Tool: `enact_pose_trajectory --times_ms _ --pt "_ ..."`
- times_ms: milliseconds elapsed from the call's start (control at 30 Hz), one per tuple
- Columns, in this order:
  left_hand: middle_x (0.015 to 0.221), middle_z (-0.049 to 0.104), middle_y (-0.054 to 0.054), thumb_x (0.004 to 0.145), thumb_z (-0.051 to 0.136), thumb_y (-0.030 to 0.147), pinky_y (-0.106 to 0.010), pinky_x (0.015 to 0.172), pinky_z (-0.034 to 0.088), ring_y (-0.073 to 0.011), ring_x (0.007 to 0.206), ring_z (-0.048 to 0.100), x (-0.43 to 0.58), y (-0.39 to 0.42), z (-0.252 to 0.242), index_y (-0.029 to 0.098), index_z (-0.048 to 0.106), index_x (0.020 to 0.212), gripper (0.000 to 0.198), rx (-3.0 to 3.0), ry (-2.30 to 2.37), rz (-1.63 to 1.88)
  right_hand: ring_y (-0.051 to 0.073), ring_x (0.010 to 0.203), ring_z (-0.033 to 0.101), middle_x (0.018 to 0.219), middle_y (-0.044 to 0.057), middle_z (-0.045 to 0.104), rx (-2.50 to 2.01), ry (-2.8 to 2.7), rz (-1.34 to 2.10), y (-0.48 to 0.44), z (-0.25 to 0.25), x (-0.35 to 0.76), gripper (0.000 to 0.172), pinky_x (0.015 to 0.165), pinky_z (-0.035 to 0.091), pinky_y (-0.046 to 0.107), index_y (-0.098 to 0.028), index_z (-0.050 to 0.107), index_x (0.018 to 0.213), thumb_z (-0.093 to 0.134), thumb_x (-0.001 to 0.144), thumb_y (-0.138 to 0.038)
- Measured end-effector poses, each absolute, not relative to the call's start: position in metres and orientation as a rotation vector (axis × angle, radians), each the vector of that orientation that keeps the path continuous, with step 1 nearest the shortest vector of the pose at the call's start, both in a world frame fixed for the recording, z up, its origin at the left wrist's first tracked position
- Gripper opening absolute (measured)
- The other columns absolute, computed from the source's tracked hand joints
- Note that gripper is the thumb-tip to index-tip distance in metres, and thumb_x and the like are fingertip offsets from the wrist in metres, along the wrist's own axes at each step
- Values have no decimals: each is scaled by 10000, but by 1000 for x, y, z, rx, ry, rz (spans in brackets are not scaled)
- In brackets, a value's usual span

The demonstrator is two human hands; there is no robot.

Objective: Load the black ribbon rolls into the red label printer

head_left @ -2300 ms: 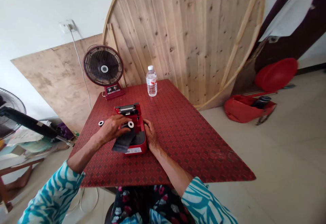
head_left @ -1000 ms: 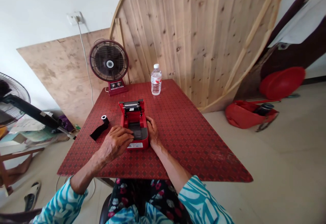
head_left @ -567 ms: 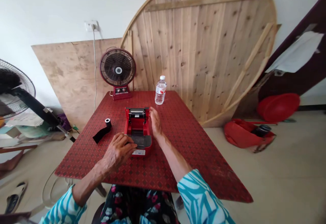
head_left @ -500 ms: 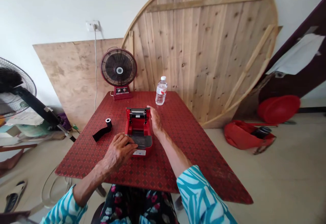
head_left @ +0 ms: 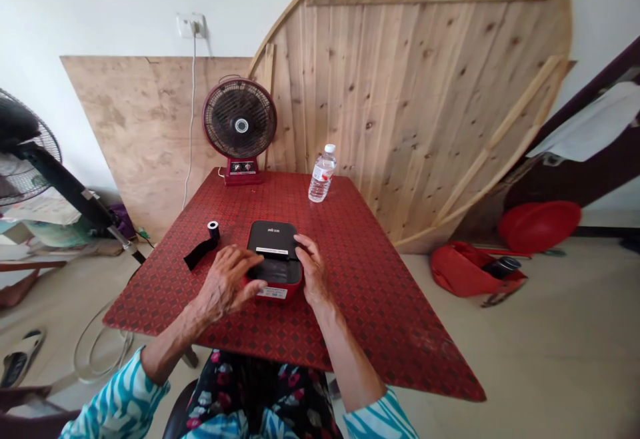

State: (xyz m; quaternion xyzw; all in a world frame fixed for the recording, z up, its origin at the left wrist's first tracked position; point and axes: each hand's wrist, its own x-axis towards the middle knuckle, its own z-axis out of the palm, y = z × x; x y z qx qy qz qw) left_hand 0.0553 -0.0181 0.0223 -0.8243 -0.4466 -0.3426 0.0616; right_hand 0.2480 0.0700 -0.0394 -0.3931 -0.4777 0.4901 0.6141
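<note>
Near the table's point(head_left: 380, 279) front edge, the printer point(head_left: 276, 272) is clasped by the left hand point(head_left: 227, 286) and right hand point(head_left: 313, 272); fingers point(head_left: 301, 244) could be pinched under its lid point(head_left: 274, 234).

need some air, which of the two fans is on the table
The red fan, far end of the table; the black fan stands off it, leftward.

A red table point(head_left: 380, 306) carries a printer point(head_left: 274, 239), black roll point(head_left: 203, 247), fan point(head_left: 240, 122) and bottle point(head_left: 321, 176).
</note>
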Motion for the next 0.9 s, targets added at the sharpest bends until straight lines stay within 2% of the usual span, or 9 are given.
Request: enact_pose_trajectory --times_ms 100,233,333,400,500,567,667,767,900 --pt "1158 639 -136 951 440 506 -427 942 428 -261 1063 568 48 -12 19 160 601 1222 468 -2421 -1466 -1017 244 1234 503 1223 45 626 -909 -1129 1153 72 -39 249 332 1112 329 477 -259 667 1065 598 767 -390" --pt "1194 636 -131 945 440 521 -456 997 391 -272 1110 559 44 -10 9 188 613 1226 469 -2446 -1510 -968 238 1238 503 1251 41 613 -910 -1171 1149 70 -40 252 366 1114 337 475 -268 643 1118 583 772 -370" --pt "1230 627 -139 938 465 504 -469 999 395 -278 1124 562 43 -12 1 188 615 1244 464 -2478 -1564 -1068 230 1244 501 1285 35 598 -916 -1194 1125 70 -43 252 374 1121 336 465 -274 636 1139 567 782 -359" --pt "1251 618 -134 951 445 474 -454 999 410 -270 1140 564 45 -13 -4 195 640 1219 434 -2507 -1649 -1289 229 1249 499 1294 37 596 -921 -1191 1121 70 -45 251 376 1123 334 466 -271 631 1150 558 794 -365" --pt "1264 616 -106 948 452 437 -412 1037 402 -255 1205 546 49 -10 -11 203 671 1163 386 -2388 -1900 -1896 228 1265 495 1324 45 587 -910 -1175 1117 69 -47 249 411 1123 332 466 -260 601 1205 542 820 -391" --pt "1219 653 -97 887 546 438 -405 1024 414 -266 1170 577 53 -5 -15 193 652 1190 404 -2173 -2120 -2366 224 1279 490 1365 49 565 -893 -1160 1113 67 -51 246 450 1121 335 454 -258 565 1263 524 846 -420" --pt "1111 709 -101 732 686 373 -403 938 460 -273 1021 651 58 6 -15 163 599 1256 571 -1939 -2362 -2884 221 1299 479 1397 44 545 -901 -1089 1106 63 -63 240 492 1108 352 437 -254 536 1300 470 877 -495" --pt "1128 703 -106 631 720 263 -375 898 468 -262 1005 652 58 15 -11 155 594 1241 633 -1942 -2400 -3036 237 1255 519 1340 46 590 -930 -987 1176 62 -77 235 529 1058 403 448 -244 540 1283 456 863 -555" --pt "1234 651 -109 586 713 189 -335 855 474 -256 1066 626 51 21 -8 173 573 1246 675 -1967 -2494 -3089 247 1200 560 1296 63 619 -970 -958 1192 62 -83 235 536 1038 416 452 -228 560 1255 487 844 -564"
